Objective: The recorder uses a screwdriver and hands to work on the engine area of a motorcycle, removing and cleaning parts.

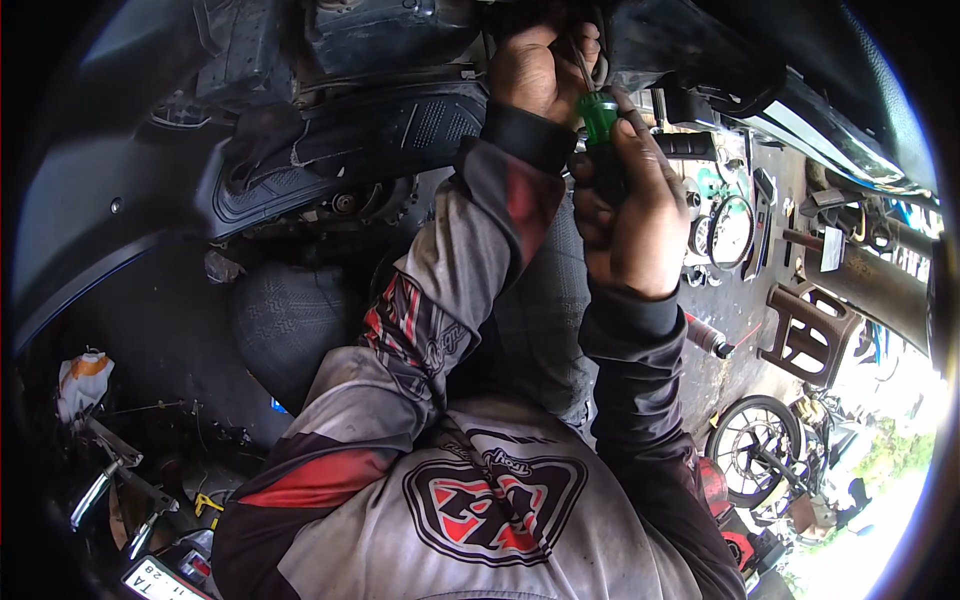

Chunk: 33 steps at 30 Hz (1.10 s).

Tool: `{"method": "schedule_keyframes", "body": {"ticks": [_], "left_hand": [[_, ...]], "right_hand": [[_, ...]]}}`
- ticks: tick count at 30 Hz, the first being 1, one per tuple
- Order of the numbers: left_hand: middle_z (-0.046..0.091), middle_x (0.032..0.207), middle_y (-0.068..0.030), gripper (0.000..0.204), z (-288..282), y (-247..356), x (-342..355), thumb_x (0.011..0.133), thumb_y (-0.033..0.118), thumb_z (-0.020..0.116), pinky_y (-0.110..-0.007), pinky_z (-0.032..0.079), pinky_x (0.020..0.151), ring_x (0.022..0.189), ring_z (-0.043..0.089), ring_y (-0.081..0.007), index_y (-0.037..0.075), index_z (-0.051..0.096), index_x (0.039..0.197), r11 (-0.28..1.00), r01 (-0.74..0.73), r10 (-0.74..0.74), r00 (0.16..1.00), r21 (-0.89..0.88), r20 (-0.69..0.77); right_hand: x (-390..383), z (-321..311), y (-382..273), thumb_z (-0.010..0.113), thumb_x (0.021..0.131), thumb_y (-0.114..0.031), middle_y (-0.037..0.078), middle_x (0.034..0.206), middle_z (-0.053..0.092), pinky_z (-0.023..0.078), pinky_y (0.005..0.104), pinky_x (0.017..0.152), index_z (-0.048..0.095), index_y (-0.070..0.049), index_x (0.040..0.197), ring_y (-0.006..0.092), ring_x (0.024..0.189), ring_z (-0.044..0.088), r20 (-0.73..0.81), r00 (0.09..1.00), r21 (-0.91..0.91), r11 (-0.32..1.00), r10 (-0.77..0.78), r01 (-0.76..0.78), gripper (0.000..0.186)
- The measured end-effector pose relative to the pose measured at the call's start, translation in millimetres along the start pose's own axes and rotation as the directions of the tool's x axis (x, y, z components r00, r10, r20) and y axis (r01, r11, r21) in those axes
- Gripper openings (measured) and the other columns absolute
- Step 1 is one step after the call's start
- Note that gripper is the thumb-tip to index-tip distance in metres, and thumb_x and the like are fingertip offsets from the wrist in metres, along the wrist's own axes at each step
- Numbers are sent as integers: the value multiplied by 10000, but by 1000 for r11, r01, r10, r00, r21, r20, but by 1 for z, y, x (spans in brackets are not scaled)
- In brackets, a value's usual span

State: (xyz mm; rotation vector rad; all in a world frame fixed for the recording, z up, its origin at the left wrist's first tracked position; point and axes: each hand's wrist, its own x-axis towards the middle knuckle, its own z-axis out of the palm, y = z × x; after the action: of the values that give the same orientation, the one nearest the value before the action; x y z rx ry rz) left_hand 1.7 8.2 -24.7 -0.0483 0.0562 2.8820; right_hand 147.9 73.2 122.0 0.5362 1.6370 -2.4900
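Observation:
In my right hand (645, 220), closed around its handle, is a screwdriver (599, 118) with a translucent green and black grip. Its thin shaft points up and away, toward the dark underside of a scooter. My left hand (527, 75) reaches up to the same spot, fingers curled beside the shaft. What those fingers hold is hidden in shadow and behind the hand. Just left of my left wrist lies the scooter's black ribbed footboard (435, 122). Dark body parts (390, 40) of the scooter hang above both hands.
A dark side panel (110, 200) curves along the left. To the right are round parts on a light surface (725, 225), a spray can (707, 335), a brown plastic stool (812, 330) and a motorcycle wheel (755, 450). A crumpled bag (84, 385) sits at left.

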Motion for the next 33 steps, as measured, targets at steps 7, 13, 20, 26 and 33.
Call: {"method": "schedule_keyframes", "body": {"ticks": [7, 13, 20, 26, 33], "left_hand": [[543, 748, -86, 58, 43, 6, -18, 966, 112, 514, -306, 453, 601, 593, 506, -179, 56, 502, 974, 970, 152, -132, 985, -190, 113], [489, 698, -68, 85, 49, 7, -12, 988, 138, 506, -279, 400, 548, 552, 433, -151, 83, 471, 934, 998, 7, -13, 996, -62, -89], [451, 664, -39, 81, 55, 6, -16, 966, 121, 545, -242, 352, 486, 530, 402, -139, 82, 494, 916, 981, 82, -89, 995, -174, -33], [407, 623, -48, 359, 38, 1, -7, 1024, 265, 452, -311, 402, 607, 548, 403, -169, 83, 442, 715, 992, 105, -105, 994, 72, -2], [451, 664, -25, 137, 44, 13, -7, 989, 132, 510, -249, 352, 532, 526, 371, -129, 89, 488, 861, 984, 113, -119, 992, -139, -34]], "right_hand": [[13, -26, 8, 503, 1028, -321, 49, 795, 540, 266, 192, 408, 521, -52, 1244, 55, 497, 397, 354, 909, 555, 734, 219, -392, 345], [-14, -17, 11, 611, 956, -205, 177, 766, 628, 487, 391, 485, 497, -110, 1452, 278, 540, 613, 555, 629, -832, -342, -545, 437, 518], [10, -17, 21, 612, 962, -177, 203, 824, 696, 545, 387, 614, 606, -25, 1323, 296, 688, 703, 325, 686, -815, 176, -650, 553, 392], [-3, -19, 3, 492, 1025, -327, 32, 765, 530, 222, 193, 394, 538, -135, 1321, 36, 463, 316, 153, 972, 422, 877, 180, -228, 356], [8, -18, 13, 529, 1017, -282, 46, 799, 562, 298, 226, 417, 542, 14, 1216, 72, 528, 402, 9, 1000, 56, 998, -16, 15, 357]]}}
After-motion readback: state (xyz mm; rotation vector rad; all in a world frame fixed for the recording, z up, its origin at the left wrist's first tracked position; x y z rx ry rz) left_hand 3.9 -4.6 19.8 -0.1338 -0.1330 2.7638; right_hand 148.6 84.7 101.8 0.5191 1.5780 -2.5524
